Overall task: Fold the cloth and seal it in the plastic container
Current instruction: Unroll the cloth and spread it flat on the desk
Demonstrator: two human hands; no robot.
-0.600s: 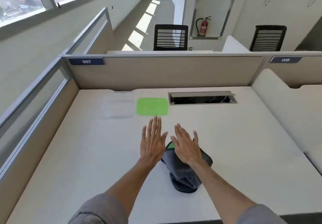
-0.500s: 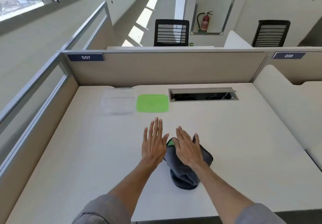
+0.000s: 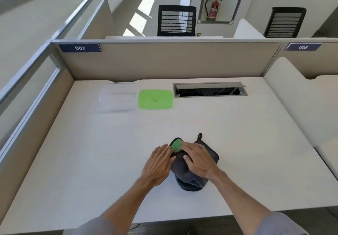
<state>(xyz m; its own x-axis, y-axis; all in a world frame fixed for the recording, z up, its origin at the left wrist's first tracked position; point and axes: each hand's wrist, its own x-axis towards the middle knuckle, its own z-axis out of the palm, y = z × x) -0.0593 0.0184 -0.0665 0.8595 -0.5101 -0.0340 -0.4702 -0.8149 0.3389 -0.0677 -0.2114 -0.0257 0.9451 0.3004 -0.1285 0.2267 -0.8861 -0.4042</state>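
Note:
A dark grey cloth with a green patch lies bunched on the white desk, near the front edge. My left hand rests at the cloth's left side, its fingertips on the cloth edge. My right hand lies flat on top of the cloth, fingers pointing toward the green patch. A clear plastic container stands at the back left of the desk. Its green lid lies flat just to the right of it.
An open cable hatch is set into the desk at the back right. Beige partition walls close the desk at the back and left. A white divider bounds the right side.
Both hands have dropped from hovering with spread fingers onto the cloth. The camera has tilted down, so the desk sits lower in view.

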